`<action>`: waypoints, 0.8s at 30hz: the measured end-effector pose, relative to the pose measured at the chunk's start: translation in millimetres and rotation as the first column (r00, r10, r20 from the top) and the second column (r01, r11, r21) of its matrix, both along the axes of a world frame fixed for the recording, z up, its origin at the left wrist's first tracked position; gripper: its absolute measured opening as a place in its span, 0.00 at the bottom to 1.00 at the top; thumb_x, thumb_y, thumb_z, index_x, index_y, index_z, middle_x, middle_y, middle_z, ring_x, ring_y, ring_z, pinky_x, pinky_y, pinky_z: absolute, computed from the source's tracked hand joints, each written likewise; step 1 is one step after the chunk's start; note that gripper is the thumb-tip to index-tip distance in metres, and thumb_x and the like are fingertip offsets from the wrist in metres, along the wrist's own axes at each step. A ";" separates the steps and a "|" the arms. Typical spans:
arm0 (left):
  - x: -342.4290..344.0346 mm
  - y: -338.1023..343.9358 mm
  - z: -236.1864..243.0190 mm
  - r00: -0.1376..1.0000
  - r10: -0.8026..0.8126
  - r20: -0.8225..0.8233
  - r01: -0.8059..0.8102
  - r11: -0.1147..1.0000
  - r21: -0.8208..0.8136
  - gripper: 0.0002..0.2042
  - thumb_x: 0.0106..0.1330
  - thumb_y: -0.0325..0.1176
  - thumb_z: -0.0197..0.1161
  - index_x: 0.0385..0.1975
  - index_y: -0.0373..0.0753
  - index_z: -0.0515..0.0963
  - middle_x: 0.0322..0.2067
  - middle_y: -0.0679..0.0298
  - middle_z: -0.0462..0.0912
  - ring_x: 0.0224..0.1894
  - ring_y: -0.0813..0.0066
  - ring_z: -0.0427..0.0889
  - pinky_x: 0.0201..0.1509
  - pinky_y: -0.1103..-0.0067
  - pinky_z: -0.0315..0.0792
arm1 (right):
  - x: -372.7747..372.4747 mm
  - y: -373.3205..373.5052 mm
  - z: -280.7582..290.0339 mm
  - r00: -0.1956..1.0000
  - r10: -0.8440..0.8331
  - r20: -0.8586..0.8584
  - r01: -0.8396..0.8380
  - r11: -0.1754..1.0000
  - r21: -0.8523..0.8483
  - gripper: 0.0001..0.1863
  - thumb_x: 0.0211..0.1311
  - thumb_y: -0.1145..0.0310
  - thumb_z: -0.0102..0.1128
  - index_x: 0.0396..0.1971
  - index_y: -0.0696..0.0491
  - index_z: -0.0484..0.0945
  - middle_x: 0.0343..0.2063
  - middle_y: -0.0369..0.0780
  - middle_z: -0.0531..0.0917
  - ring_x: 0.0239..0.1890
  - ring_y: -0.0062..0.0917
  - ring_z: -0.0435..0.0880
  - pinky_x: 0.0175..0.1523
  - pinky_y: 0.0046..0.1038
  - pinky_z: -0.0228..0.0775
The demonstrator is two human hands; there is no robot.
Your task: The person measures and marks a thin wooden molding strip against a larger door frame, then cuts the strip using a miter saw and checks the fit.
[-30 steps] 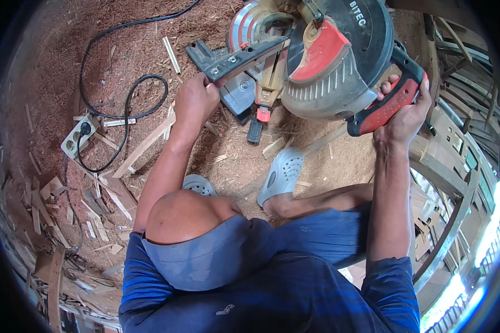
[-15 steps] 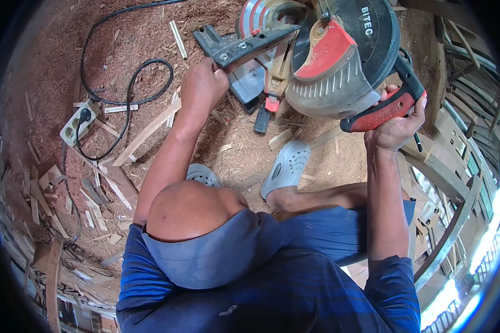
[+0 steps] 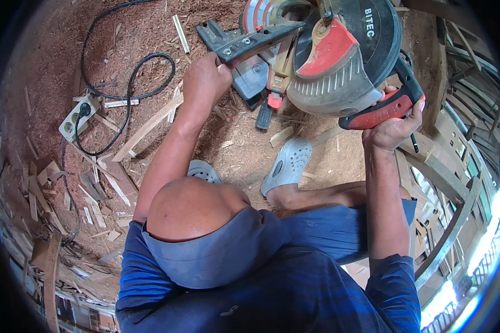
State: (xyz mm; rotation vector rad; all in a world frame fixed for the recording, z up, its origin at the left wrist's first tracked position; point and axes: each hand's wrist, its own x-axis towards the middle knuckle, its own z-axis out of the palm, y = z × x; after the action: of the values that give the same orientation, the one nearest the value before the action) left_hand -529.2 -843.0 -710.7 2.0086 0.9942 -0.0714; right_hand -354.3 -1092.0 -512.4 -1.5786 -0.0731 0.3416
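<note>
A mitre saw [image 3: 328,77] with a red-and-silver blade guard sits on the sawdust-covered floor at the top centre. My left hand [image 3: 208,83] is closed at the left end of its black fence bar [image 3: 253,41], fingers partly hidden beneath it. Below the fence are a grey plate [image 3: 250,75] and a red-tipped black clamp knob [image 3: 265,114]. My right hand [image 3: 397,125] is wrapped round the red-and-black handle [image 3: 380,110] at the saw's right, below the blade housing.
A white power strip [image 3: 78,117] with a plug and looping black cable [image 3: 129,111] lies at left among wood offcuts. A long strip [image 3: 150,125] lies beside my left forearm. My feet in grey clogs [image 3: 286,164] are below the saw. Stacked timber frames [image 3: 450,183] line the right.
Over the last second the saw and both hands have shifted slightly in view, and my right hand with the handle sits a little further left. Both hands keep their holds.
</note>
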 end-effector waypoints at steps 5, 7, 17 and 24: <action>4.9 -0.4 9.5 1.000 -0.009 -0.028 0.007 0.997 -0.080 0.13 0.62 0.35 0.60 0.35 0.31 0.85 0.33 0.39 0.88 0.40 0.39 0.88 0.51 0.53 0.80 | -2.4 -1.5 -0.5 0.997 -0.067 0.026 0.068 0.998 -0.019 0.29 0.81 0.39 0.41 0.48 0.51 0.78 0.34 0.40 0.86 0.34 0.28 0.86 0.43 0.33 0.79; 2.4 1.4 7.9 0.999 -0.013 -0.031 0.010 0.998 -0.068 0.13 0.62 0.35 0.60 0.35 0.31 0.85 0.33 0.39 0.88 0.40 0.39 0.88 0.51 0.53 0.80 | -4.0 -1.7 -2.9 0.998 -0.053 0.016 0.053 0.999 -0.004 0.29 0.81 0.39 0.40 0.48 0.50 0.78 0.34 0.39 0.87 0.35 0.28 0.86 0.44 0.34 0.80; 3.0 1.5 5.1 0.999 -0.010 -0.052 0.007 0.998 -0.057 0.13 0.60 0.34 0.59 0.35 0.32 0.85 0.34 0.40 0.88 0.40 0.39 0.88 0.52 0.53 0.80 | -4.7 -7.5 -10.7 0.997 -0.055 0.048 0.057 0.997 -0.043 0.30 0.80 0.39 0.39 0.48 0.51 0.78 0.35 0.40 0.87 0.39 0.28 0.87 0.49 0.36 0.79; 3.4 2.1 8.2 0.998 -0.013 -0.058 0.010 0.998 -0.066 0.13 0.61 0.34 0.59 0.35 0.31 0.85 0.35 0.40 0.88 0.41 0.39 0.88 0.52 0.53 0.80 | -11.4 -3.3 -15.3 0.993 -0.099 0.056 0.102 0.993 -0.057 0.30 0.80 0.39 0.38 0.48 0.52 0.78 0.35 0.41 0.86 0.39 0.28 0.86 0.50 0.36 0.78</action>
State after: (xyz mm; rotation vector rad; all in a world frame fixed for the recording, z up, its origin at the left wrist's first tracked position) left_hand -525.8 -840.9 -702.5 1.9620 1.0043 -0.1677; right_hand -365.8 -1095.2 -527.8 -1.6440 -0.0244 0.2243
